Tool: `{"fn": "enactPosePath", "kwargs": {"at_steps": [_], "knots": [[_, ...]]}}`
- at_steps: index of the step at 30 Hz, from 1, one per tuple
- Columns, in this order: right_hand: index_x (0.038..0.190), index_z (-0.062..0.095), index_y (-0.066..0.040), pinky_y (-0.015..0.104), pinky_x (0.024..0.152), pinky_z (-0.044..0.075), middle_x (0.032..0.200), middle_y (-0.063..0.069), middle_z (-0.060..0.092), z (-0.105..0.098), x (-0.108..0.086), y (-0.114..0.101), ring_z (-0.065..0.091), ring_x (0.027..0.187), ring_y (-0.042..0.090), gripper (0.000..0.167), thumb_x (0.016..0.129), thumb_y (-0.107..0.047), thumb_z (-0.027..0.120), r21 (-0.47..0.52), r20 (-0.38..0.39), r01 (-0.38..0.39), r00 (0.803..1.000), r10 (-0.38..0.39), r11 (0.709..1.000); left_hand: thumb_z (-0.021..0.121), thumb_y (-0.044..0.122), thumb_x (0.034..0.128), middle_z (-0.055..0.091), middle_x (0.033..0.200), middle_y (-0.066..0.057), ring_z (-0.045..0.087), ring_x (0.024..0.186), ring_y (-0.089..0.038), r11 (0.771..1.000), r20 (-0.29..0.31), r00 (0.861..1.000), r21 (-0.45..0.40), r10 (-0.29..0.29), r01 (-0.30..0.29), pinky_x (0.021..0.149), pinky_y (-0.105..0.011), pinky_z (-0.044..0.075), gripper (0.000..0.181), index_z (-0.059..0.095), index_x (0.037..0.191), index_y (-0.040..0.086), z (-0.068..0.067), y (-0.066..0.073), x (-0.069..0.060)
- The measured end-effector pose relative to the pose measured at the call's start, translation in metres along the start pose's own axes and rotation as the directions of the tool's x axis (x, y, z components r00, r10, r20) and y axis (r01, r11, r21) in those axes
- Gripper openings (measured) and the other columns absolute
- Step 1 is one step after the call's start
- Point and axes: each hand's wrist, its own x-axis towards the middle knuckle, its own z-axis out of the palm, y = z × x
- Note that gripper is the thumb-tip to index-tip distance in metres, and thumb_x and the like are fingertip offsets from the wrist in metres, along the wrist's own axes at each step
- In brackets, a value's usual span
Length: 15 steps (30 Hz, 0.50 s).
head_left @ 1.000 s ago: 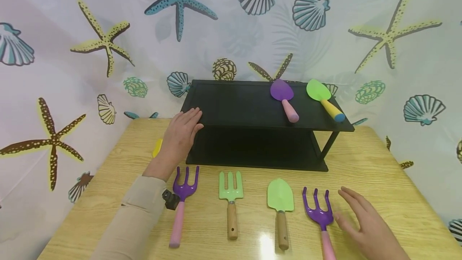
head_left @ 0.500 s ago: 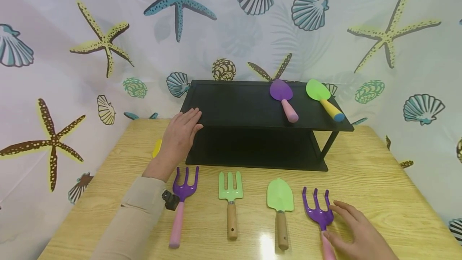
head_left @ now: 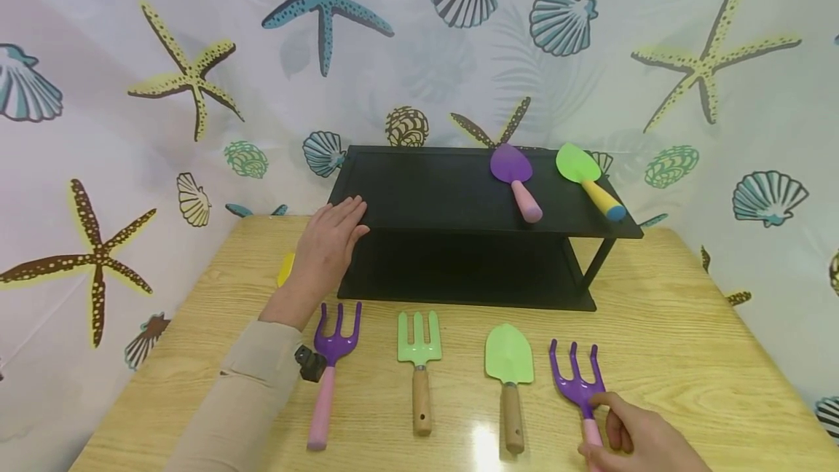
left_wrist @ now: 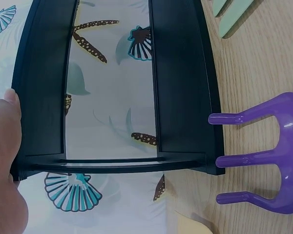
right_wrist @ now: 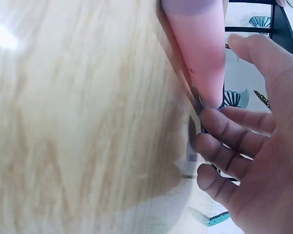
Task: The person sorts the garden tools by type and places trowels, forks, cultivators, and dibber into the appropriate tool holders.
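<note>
My left hand (head_left: 324, 246) lies with straight fingers on the left end of the black shelf's top (head_left: 419, 191); in the left wrist view its fingers (left_wrist: 10, 97) touch the shelf edge (left_wrist: 20, 122). At the lower right, my right hand (head_left: 639, 435) holds the right-hand purple fork (head_left: 578, 390) around its neck and pink handle, thumb across the handle, tines on the table. The right wrist view shows the pink handle (right_wrist: 200, 48) between the thumb and the curled fingers (right_wrist: 229, 136); contact there is partly hidden.
On the shelf top lie a purple trowel (head_left: 511, 164) and a green trowel (head_left: 578, 163). Along the table (head_left: 682, 290) in front are another purple fork (head_left: 336, 346), a green fork (head_left: 419, 352) and a wooden-handled green trowel (head_left: 509, 355). Something yellow (head_left: 285, 269) sits behind my left wrist.
My right hand has moved left and down from beside the right-hand purple fork onto its neck and handle, its fingers curling. My left hand and the laid-out tools have not visibly moved.
</note>
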Motion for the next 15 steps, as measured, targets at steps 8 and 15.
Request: {"fn": "enactPosePath", "kwargs": {"at_steps": [8, 15], "knots": [[0.116, 0.057, -0.009, 0.016, 0.047, 0.034, 0.065, -0.016, 0.047, 0.006, 0.001, 0.005, 0.040, 0.054, -0.005, 0.049, 0.083, -0.039, 0.077, -0.027, -0.002, 0.164, 0.986, -0.164, 0.986, 0.051, 0.030, 0.1033, 0.046, 0.154, -0.009, 0.040, 0.145, -0.026, 1.000, -0.006, 1.000, -0.005, 0.003, -0.003, 0.124, -0.043, 0.026, 0.050, 0.046, 0.148, 0.008, 0.000, 0.000, -0.001], [0.116, 0.059, -0.007, 0.016, 0.047, 0.036, 0.063, -0.021, 0.045, 0.012, 0.003, 0.003, 0.039, 0.052, -0.008, 0.040, 0.083, -0.023, 0.076, -0.063, -0.154, 0.236, 0.958, -0.243, 0.970, 0.052, 0.030, 0.1029, 0.046, 0.154, -0.009, 0.040, 0.145, -0.025, 1.000, -0.008, 1.000, 0.005, 0.002, -0.002, 0.124, -0.043, 0.026, 0.050, 0.046, 0.148, 0.008, 0.001, 0.000, 0.000]]}}
